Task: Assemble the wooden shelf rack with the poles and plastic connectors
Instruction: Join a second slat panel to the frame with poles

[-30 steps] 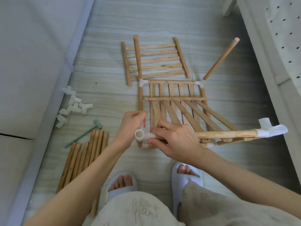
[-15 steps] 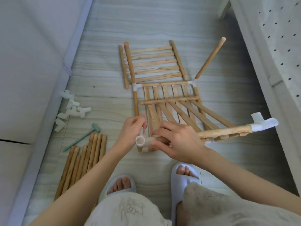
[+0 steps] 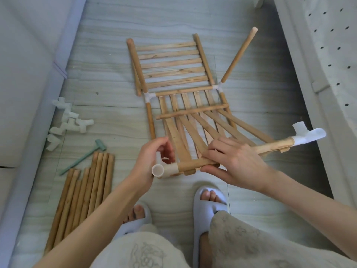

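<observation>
Pale wood-grain floor (image 3: 193, 22) carries the half-built rack between a white panel and a perforated white board. The left hand's (image 3: 150, 163) fingers (image 3: 166, 149) curl round the white plastic connector (image 3: 164, 170) at the near end of the front pole (image 3: 231, 153), and the right hand (image 3: 231, 161) pinches that same pole just beside it, thumb below and fingertips on top. The pole is lifted off the floor, carrying the slatted shelf (image 3: 193, 132) at a slant, with a second connector (image 3: 307, 135) on its far right end near the floor's right edge.

The loose side pole (image 3: 151, 118) lies just beyond the left hand and appears not yet seated in the held connector; twisting the connector to meet it could pull it off the front pole. The shelf's slats look skewed, so forcing the joint may rack it further or loosen the far connectors (image 3: 148, 96). Spare poles (image 3: 87, 190), connectors (image 3: 67, 122) and a small mallet (image 3: 85, 157) lie toward the floor's left edge.
</observation>
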